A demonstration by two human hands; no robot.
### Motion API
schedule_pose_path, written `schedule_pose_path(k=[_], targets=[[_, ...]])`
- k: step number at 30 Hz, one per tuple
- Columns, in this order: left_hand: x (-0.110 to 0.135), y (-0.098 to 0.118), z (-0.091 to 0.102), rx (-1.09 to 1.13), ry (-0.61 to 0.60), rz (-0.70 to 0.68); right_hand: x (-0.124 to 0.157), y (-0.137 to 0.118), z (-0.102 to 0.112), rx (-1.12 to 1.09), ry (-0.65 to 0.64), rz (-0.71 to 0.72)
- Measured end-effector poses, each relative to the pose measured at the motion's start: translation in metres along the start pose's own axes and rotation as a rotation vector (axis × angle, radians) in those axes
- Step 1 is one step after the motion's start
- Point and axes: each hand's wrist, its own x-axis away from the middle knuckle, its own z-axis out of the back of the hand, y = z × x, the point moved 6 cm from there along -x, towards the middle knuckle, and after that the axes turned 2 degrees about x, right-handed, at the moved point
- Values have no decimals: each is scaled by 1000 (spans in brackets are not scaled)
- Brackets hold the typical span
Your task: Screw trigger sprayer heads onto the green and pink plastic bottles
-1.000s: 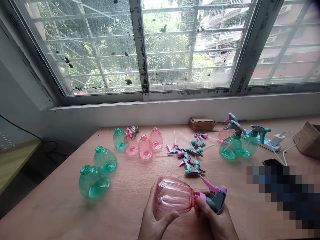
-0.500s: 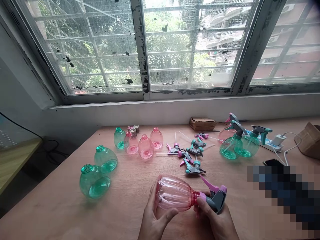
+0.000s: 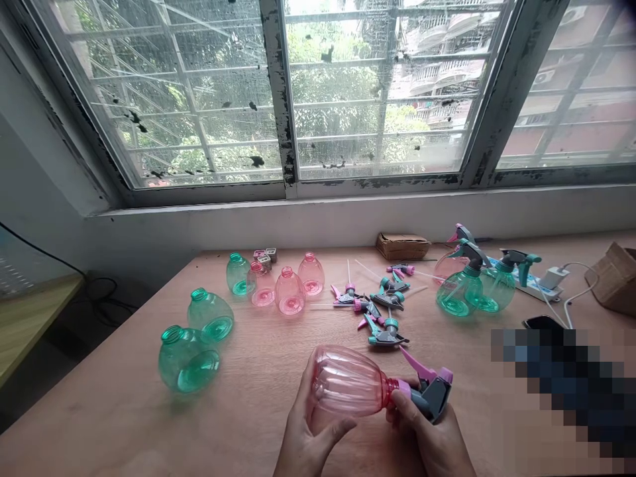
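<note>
A pink clear spray bottle [image 3: 348,382] lies sideways in both hands above the table, its base to the left. My left hand [image 3: 311,424] is wrapped round the base end, thumb along the near side. With thumb and fingers my right hand [image 3: 430,427] grips the pink collar where the grey and pink trigger sprayer [image 3: 434,394] meets the neck. The sprayer sits on the bottle's neck, its pink trigger pointing up and away. Part of the right fingers is hidden behind the collar.
Loose trigger sprayers [image 3: 390,331] lie in a pile beyond the bottle. Open green bottles [image 3: 186,364] and pink bottles [image 3: 289,295] stand left. Capped green spray bottles [image 3: 457,295], a power strip [image 3: 534,288] and a phone [image 3: 546,324] are right. A brown box [image 3: 403,246] sits by the wall.
Very little differs. The bottle and both hands have shifted slightly; the grip of both hands stays on the spray bottle.
</note>
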Motion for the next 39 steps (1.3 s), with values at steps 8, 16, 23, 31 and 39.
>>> schedule_pose_path(k=[8,16,23,31,39], targets=[[3,5,0,-26,5,-28,1,-2,-2,-7,-33,22],[1,8,-2,-18,-33,-68,1,-1,1,-85,9,39],[3,3,-3,78,-68,-28,2,-1,0,-45,-32,18],[4,8,-3,1,-43,-51,1,1,2,-107,-11,43],[2,-4,-1,104,-63,-1,1,3,0,-66,-52,6]])
